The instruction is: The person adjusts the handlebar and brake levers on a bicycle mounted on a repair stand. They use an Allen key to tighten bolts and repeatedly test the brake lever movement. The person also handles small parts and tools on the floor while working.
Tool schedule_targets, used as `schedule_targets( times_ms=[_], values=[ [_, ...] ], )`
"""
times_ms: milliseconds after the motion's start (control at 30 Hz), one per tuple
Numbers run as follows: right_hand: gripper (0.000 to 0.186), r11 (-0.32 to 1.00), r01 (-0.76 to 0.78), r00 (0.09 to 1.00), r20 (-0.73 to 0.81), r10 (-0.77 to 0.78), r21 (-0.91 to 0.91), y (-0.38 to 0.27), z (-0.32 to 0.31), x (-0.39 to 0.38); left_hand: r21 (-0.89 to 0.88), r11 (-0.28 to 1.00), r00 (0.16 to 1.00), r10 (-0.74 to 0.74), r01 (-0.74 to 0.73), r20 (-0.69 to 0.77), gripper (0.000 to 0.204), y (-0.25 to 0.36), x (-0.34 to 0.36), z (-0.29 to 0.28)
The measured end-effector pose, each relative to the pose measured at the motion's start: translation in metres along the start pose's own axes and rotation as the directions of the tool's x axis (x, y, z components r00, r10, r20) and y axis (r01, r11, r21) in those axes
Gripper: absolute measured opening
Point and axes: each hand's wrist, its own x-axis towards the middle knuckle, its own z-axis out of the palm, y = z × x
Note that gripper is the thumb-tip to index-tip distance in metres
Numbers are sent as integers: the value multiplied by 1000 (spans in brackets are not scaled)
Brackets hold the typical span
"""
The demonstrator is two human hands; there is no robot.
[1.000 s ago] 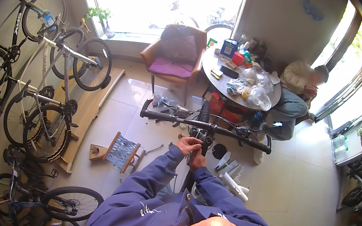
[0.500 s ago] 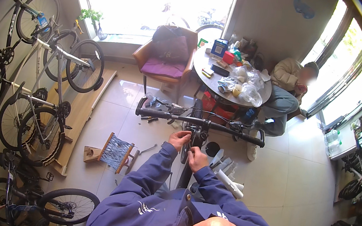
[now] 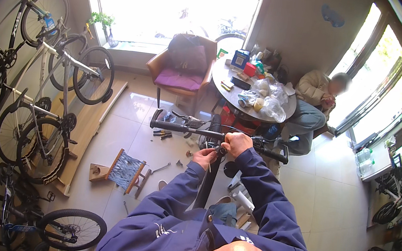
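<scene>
In the middle of the frame, a black bicycle handlebar (image 3: 210, 134) runs almost level from side to side, above a dark frame tube (image 3: 207, 185) that slants down toward the lower edge. The right hand (image 3: 238, 143) is closed over the bar, its fingers curled around it just right of centre. The left hand (image 3: 204, 157) sits slightly lower and to the left, close beside the stem, its fingers bent together; a thin pale strip (image 3: 210, 167) shows next to the fingertips, but I cannot tell whether they grip it. Both forearms wear dark blue sleeves.

Left of the hands, a low folding stool with a blue-grey woven seat and wooden frame (image 3: 127, 170) stands on the pale tiled floor (image 3: 336, 199), a slim metal tool (image 3: 161, 168) lying near it. In the upper middle stands a tan armchair (image 3: 156, 62) with a purple seat cushion (image 3: 179, 80). To its right, a round grey table (image 3: 220, 79) bears a blue box (image 3: 240, 58), a red box (image 3: 249, 70) and crumpled clear plastic bags (image 3: 275, 106). Beyond it, at upper right, a person in a beige padded jacket (image 3: 313, 86) sits with both hands raised together.

Several bicycles stand along the left side, near a long wooden platform (image 3: 93, 124).
</scene>
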Motion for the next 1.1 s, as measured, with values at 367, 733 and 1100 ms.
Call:
schedule_targets(
  times_ms=[367, 733, 1100],
  values=[
    [26, 998, 3, 999, 51, 1, -61, -1, -6, 17, -33, 999, 999, -3, 2, -34, 23, -1, -7, 12],
    [27, 983, 77, 997, 7, -77, -168, -2, 3, 14, -49, 998, 999, 24, -26, -36, 22, -10, -6, 15],
    [16, 912, 220, 955, 265, -130, -346, -24, -3, 34, -99, 994, 994, -56, 47, -95, 15, -19, -6, 18]
  ],
)
